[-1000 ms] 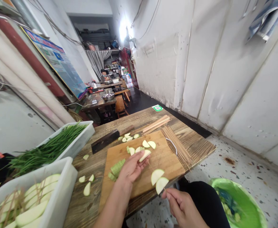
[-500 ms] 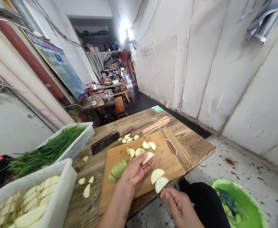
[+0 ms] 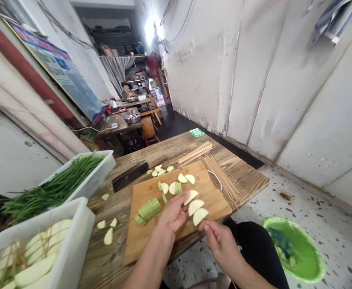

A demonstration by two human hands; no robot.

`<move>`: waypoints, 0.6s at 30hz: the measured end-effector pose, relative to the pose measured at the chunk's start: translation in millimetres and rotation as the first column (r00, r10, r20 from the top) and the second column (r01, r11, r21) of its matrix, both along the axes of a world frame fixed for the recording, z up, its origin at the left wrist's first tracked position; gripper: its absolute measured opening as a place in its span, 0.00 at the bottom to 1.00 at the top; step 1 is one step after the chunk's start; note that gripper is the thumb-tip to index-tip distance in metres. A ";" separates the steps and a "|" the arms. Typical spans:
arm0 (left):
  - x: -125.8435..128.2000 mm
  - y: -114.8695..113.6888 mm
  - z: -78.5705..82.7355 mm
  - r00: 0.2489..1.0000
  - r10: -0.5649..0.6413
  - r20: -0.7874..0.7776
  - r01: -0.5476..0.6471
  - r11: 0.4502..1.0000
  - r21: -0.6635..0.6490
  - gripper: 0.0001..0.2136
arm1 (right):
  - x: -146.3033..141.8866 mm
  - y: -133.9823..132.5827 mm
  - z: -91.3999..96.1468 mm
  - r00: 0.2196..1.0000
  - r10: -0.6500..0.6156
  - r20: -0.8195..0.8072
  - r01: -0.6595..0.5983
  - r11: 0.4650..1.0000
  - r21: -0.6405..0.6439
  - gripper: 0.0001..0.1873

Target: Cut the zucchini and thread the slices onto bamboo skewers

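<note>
My left hand (image 3: 175,216) pinches a half-round slice (image 3: 191,197) of a pale, green-skinned vegetable that looks like zucchini. Closed around the lower end of a thin wooden skewer (image 3: 203,220) is my right hand (image 3: 221,239). Two more half-round slices (image 3: 200,217) sit on that skewer, close to the slice in my left hand. Both hands are above the near right part of a wooden cutting board (image 3: 176,241). On the board lie a row of cut slices (image 3: 148,210) and several loose ones (image 3: 172,188).
Beyond the board are a cleaver (image 3: 130,176) and bundles of skewers (image 3: 221,178). To the left stand a white bin (image 3: 87,224) of skewered slices and one with green stalks (image 3: 64,176). A green-lined bucket (image 3: 310,257) is on the floor. A person (image 3: 128,91) sits farther back.
My left hand's slice has come down the skewer, closing the gap to the other two slices. My right hand has shifted slightly up and left, and the view has moved a little.
</note>
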State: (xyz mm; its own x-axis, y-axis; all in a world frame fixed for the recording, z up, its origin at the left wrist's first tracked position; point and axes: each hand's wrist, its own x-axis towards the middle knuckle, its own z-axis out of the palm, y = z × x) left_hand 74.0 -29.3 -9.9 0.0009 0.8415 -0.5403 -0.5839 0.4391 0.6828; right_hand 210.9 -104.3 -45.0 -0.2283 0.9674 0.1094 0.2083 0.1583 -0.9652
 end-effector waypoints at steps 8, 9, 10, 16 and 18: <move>-21.1 22.4 23.9 0.881 0.127 -0.456 0.026 0.949 0.315 0.13 | 12.0 13.6 -3.1 0.997 -0.060 -0.053 0.060 0.998 0.015 0.15; -25.2 29.7 24.6 0.776 0.196 -0.600 0.071 0.918 0.391 0.15 | 15.8 14.7 -4.6 0.994 -0.083 -0.065 0.083 0.997 0.004 0.15; -28.3 37.3 24.1 0.637 0.227 -0.736 0.179 0.886 0.429 0.17 | 19.5 15.5 -6.2 0.991 -0.108 -0.075 0.108 0.994 -0.007 0.16; -21.7 74.2 9.8 -0.259 0.115 -0.959 0.750 0.649 -0.125 0.23 | 31.8 14.6 -12.7 0.979 -0.172 -0.106 0.168 0.985 -0.050 0.17; -17.5 80.0 6.9 -0.364 0.103 -0.926 0.762 0.605 -0.232 0.21 | 33.5 13.5 -13.9 0.979 -0.171 -0.115 0.166 0.985 -0.054 0.16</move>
State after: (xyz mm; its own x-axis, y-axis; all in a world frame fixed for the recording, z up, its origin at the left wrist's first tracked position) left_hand 56.5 50.7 -2.9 0.3509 0.9358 -0.0347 0.9129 -0.3336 0.2351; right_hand 244.3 -90.8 -58.9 -0.0497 0.9953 0.0826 0.1122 0.0877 -0.9898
